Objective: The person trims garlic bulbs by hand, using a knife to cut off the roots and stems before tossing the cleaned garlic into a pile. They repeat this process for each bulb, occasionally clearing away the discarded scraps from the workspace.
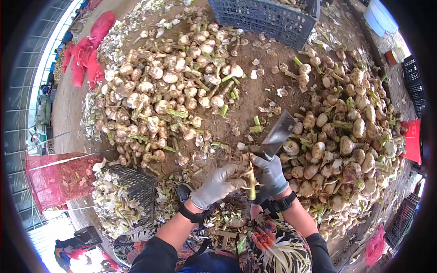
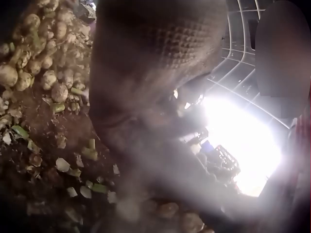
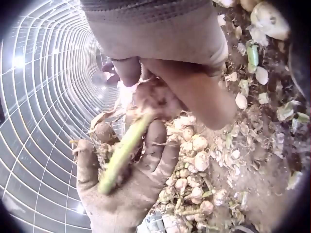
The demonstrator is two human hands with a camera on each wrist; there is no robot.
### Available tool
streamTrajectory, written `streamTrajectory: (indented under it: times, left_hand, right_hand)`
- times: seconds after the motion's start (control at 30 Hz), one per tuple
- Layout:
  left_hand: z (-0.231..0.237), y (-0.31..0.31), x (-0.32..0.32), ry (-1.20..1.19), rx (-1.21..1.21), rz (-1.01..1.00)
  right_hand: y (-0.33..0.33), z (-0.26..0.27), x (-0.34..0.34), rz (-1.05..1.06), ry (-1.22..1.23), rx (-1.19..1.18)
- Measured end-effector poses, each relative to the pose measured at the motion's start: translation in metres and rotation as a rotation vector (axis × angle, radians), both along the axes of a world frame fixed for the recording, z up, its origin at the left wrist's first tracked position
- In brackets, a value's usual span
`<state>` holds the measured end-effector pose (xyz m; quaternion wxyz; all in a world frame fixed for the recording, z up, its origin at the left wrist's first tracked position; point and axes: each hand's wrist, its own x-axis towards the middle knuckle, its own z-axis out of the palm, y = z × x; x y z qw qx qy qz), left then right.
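In the head view, both hands wear pale, soiled gloves and meet low in the middle. The left hand (image 1: pixel 215 185) has its curled fingers at a garlic bulb with a green stem (image 1: pixel 251 183). Seen from the right wrist, that stem (image 3: pixel 125 155) runs down across the left palm, and the bulb (image 3: pixel 158 99) is partly covered by the right fingers. The right hand (image 1: pixel 270 176) grips a cleaver (image 1: pixel 278 134), its wide blade pointing forward, while its fingertips touch the garlic. In the left wrist view, the dark, blurred left glove (image 2: pixel 155 63) hides the garlic.
A large heap of garlic (image 1: pixel 154 91) lies at left, another heap (image 1: pixel 346 136) at right. A dark crate (image 1: pixel 268 20) stands ahead; a crate (image 1: pixel 136 182) topped with peelings is at near left. Cut stems (image 1: pixel 256 128) and husks litter the ground. Red net bags (image 1: pixel 82 59) lie farther left.
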<state>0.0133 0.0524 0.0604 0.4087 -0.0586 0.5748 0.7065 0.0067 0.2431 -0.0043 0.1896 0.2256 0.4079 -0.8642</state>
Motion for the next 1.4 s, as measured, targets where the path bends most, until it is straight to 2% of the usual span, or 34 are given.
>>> streamTrajectory:
  times: [0.03,0.07,0.1,0.17,0.2,0.23,0.27,0.3,0.33,0.37,0.4,0.43,0.5,0.53,0.6,0.7,0.73,0.77,0.83,0.87,0.9,0.97,1.03,1.1,1.2,1.23,1.27,1.3,1.33,1.37,1.4]
  left_hand:
    - [-0.004,0.009,0.002,0.161,-0.028,0.067]
    - [-0.004,0.014,0.001,0.071,0.073,0.166]
    - [-0.006,0.015,0.000,0.056,0.076,0.165]
    - [-0.013,0.016,-0.007,0.120,-0.141,0.327]
    - [-0.020,0.016,-0.008,0.077,-0.290,0.202]
    - [-0.022,0.020,-0.011,0.071,-0.288,0.203]
    - [-0.026,0.027,-0.014,-0.013,-0.179,0.264]
    - [-0.029,0.030,-0.015,-0.100,-0.070,0.324]
    - [-0.032,0.030,-0.016,-0.110,-0.072,0.322]
    - [-0.036,0.029,-0.014,-0.020,-0.113,0.334]
    - [-0.039,0.028,-0.012,0.069,-0.152,0.345]
    - [-0.042,0.028,-0.012,0.162,-0.190,0.356]
    - [-0.053,0.019,-0.013,0.121,-0.177,0.326]
    - [-0.070,0.010,-0.009,0.208,-0.210,0.280]
    - [-0.079,0.001,-0.002,0.288,-0.241,0.229]
    - [-0.071,-0.006,0.000,0.238,-0.052,0.302]
    - [-0.071,-0.003,-0.002,0.625,-0.437,0.168]
    - [-0.068,-0.002,-0.002,0.624,-0.434,0.166]
    - [-0.059,-0.004,-0.002,0.397,-0.217,0.273]
    - [-0.059,-0.009,-0.003,0.165,0.187,0.379]
    - [-0.056,-0.007,-0.001,0.164,0.186,0.378]
    - [-0.045,0.001,0.000,0.145,0.001,0.463]
    - [-0.049,-0.006,0.001,0.187,0.021,0.419]
    - [-0.049,-0.009,0.001,0.227,0.043,0.379]
    - [-0.048,-0.011,-0.014,0.149,-0.081,0.346]
    - [-0.058,-0.025,-0.017,0.313,-0.102,0.086]
    - [-0.038,-0.021,-0.029,0.470,-0.124,-0.172]
    - [-0.010,-0.002,-0.022,-0.126,0.241,0.187]
    - [0.003,0.004,-0.019,-0.075,0.176,0.115]
    - [0.010,0.007,-0.016,-0.012,0.101,0.060]
    - [0.002,0.013,-0.015,-0.025,0.118,0.147]
  right_hand:
    - [0.002,-0.001,-0.001,-0.002,-0.007,0.004]
    - [0.002,0.000,-0.002,-0.034,0.043,0.021]
    - [0.005,0.002,-0.004,-0.067,0.091,0.039]
    - [0.013,0.022,-0.009,-0.001,0.027,0.061]
    - [0.004,0.024,-0.011,0.003,0.126,0.089]
    - [-0.004,0.025,-0.012,0.010,0.228,0.115]
    - [-0.008,0.025,-0.008,0.103,0.283,0.313]
    - [-0.005,0.026,-0.011,0.104,0.277,0.312]
    - [0.002,0.031,-0.016,0.125,0.387,0.427]
    - [0.009,0.031,-0.019,0.148,0.494,0.543]
    - [0.015,0.026,-0.018,0.162,0.437,0.629]
    - [0.023,0.033,-0.016,0.215,0.310,0.598]
    - [0.027,0.025,-0.006,0.255,0.309,0.710]
    - [0.029,0.024,-0.004,0.257,0.301,0.713]
    - [0.030,0.025,0.000,0.638,0.556,1.363]
    - [0.029,0.038,-0.003,0.688,0.663,1.453]
    - [0.027,0.038,-0.002,0.689,0.660,1.453]
    - [0.024,0.040,-0.001,0.698,0.665,1.448]
    - [0.021,0.039,-0.002,0.708,0.674,1.440]
    - [0.021,0.037,-0.004,0.664,0.659,1.458]
    - [0.021,0.036,-0.004,0.620,0.642,1.474]
    - [0.018,0.040,-0.003,0.650,0.640,1.486]
    - [0.018,0.040,-0.001,0.677,0.626,1.503]
    - [0.020,0.038,-0.001,0.622,0.633,1.424]
    - [0.020,0.029,0.001,0.649,0.552,1.293]
    - [0.022,0.025,0.003,0.648,0.538,1.294]
    - [0.024,0.020,0.004,0.662,0.396,1.287]
    - [0.029,0.013,0.001,0.670,0.264,1.282]
    - [0.042,-0.013,0.002,0.720,0.128,1.321]
    - [0.047,-0.027,0.009,0.644,0.053,1.195]
    - [0.047,-0.031,0.019,0.491,0.030,0.840]
